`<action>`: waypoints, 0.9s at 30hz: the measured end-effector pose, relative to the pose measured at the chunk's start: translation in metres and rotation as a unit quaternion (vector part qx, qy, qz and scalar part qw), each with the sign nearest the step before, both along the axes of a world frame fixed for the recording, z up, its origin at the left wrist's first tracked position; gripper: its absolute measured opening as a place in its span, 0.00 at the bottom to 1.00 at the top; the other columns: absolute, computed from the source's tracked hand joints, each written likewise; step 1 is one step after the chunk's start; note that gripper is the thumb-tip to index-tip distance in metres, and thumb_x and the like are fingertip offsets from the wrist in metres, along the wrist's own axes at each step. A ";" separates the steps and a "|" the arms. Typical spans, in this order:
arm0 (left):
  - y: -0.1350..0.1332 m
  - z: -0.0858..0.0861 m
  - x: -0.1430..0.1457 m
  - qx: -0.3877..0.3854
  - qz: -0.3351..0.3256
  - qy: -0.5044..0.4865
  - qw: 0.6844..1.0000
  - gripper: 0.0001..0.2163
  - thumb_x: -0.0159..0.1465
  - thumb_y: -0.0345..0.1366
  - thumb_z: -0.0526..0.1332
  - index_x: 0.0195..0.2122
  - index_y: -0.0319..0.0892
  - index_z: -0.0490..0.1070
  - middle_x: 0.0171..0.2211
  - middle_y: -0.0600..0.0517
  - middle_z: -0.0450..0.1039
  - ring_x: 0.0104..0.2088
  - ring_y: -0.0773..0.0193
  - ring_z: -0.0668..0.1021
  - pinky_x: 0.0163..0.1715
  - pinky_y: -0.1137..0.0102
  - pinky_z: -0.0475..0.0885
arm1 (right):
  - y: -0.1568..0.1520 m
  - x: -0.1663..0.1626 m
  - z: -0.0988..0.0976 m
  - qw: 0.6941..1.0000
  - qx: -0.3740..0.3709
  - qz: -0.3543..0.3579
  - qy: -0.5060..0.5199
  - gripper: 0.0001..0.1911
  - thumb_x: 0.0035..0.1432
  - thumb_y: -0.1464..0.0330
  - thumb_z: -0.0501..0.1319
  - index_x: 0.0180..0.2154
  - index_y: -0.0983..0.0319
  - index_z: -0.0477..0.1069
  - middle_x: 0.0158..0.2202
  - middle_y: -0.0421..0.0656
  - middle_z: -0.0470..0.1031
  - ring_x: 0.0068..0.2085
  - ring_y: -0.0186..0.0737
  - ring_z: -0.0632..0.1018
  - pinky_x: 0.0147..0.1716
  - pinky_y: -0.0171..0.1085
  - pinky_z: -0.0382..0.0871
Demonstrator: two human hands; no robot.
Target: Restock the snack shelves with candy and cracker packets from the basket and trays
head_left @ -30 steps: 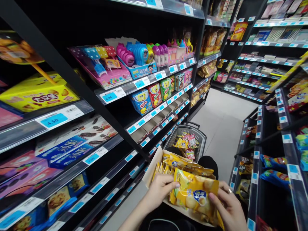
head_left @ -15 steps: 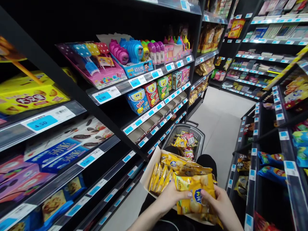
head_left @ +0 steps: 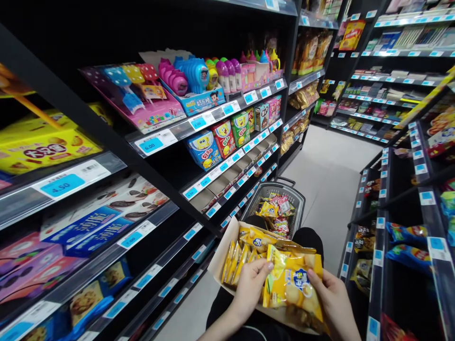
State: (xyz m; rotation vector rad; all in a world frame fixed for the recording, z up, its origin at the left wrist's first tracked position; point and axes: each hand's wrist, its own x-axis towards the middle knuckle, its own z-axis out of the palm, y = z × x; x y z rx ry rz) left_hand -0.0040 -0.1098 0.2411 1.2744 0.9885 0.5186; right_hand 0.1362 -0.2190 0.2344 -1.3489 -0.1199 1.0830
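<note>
A yellow snack packet [head_left: 293, 284] is gripped from both sides. My left hand [head_left: 250, 284] pinches its left edge and my right hand [head_left: 332, 296] holds its right edge with curled fingers. Below the hands an open cardboard box [head_left: 222, 253] rests on my lap, filled with several more yellow packets [head_left: 241, 258] standing on edge. The lower part of the box is hidden by my hands and the held packet.
A grey shopping basket [head_left: 296, 201] with yellow and red snack packs stands on the floor ahead. Black shelves [head_left: 170, 187] of biscuits and toys run along the left, another shelf unit [head_left: 382, 222] on the right. A pale aisle floor [head_left: 330, 175] runs between them.
The held packet has shifted slightly up and to the right over the box, and my hands moved with it. The view has drifted a little.
</note>
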 end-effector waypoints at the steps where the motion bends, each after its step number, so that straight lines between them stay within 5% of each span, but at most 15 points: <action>1: 0.000 0.002 0.000 0.000 -0.008 0.000 1.000 0.25 0.52 0.58 0.60 0.16 0.40 0.60 0.17 0.56 0.56 0.22 0.69 0.58 0.22 0.74 0.55 | -0.002 0.002 -0.001 1.000 0.001 0.001 -0.003 0.18 0.42 0.56 0.70 0.30 0.63 0.79 0.27 0.46 0.81 0.28 0.49 0.80 0.28 0.41 0.75; 7: 0.000 0.007 -0.002 0.008 -0.010 0.006 1.000 0.23 0.52 0.53 0.63 0.13 0.39 0.61 0.16 0.56 0.54 0.22 0.69 0.57 0.23 0.73 0.54 | -0.011 0.014 -0.002 0.997 -0.031 0.048 -0.056 0.21 0.40 0.57 0.72 0.34 0.65 0.80 0.30 0.47 0.81 0.31 0.52 0.80 0.30 0.42 0.75; 13: 0.011 0.002 -0.008 -0.008 0.013 -0.032 0.999 0.18 0.45 0.49 0.69 0.15 0.37 0.72 0.15 0.54 0.64 0.21 0.67 0.65 0.23 0.72 0.60 | -0.015 0.017 0.007 0.991 0.024 0.085 -0.103 0.17 0.40 0.56 0.71 0.30 0.62 0.81 0.28 0.47 0.80 0.30 0.49 0.79 0.33 0.42 0.74; 17: 0.021 0.010 -0.018 0.148 -0.045 -0.098 0.983 0.10 0.51 0.43 0.69 0.20 0.41 0.78 0.20 0.49 0.74 0.25 0.62 0.73 0.30 0.67 0.67 | -0.023 0.033 0.016 0.919 0.078 0.167 -0.348 0.10 0.51 0.58 0.65 0.25 0.56 0.82 0.24 0.46 0.80 0.27 0.46 0.78 0.29 0.40 0.74; 21: 0.029 0.027 -0.033 0.342 -0.134 -0.086 0.926 0.07 0.60 0.32 0.62 0.32 0.46 0.81 0.31 0.45 0.80 0.32 0.59 0.78 0.37 0.65 0.71 | -0.031 0.044 0.028 0.860 0.130 0.195 -0.453 0.09 0.56 0.65 0.62 0.37 0.51 0.81 0.35 0.47 0.82 0.34 0.50 0.82 0.35 0.40 0.76; 27: 0.027 0.039 -0.044 0.320 -0.183 -0.104 0.924 0.10 0.60 0.31 0.60 0.40 0.43 0.79 0.40 0.43 0.80 0.38 0.56 0.81 0.37 0.67 0.75 | -0.034 0.041 0.042 0.803 0.179 0.172 -0.542 0.13 0.59 0.71 0.59 0.41 0.54 0.80 0.42 0.46 0.80 0.41 0.46 0.82 0.42 0.35 0.76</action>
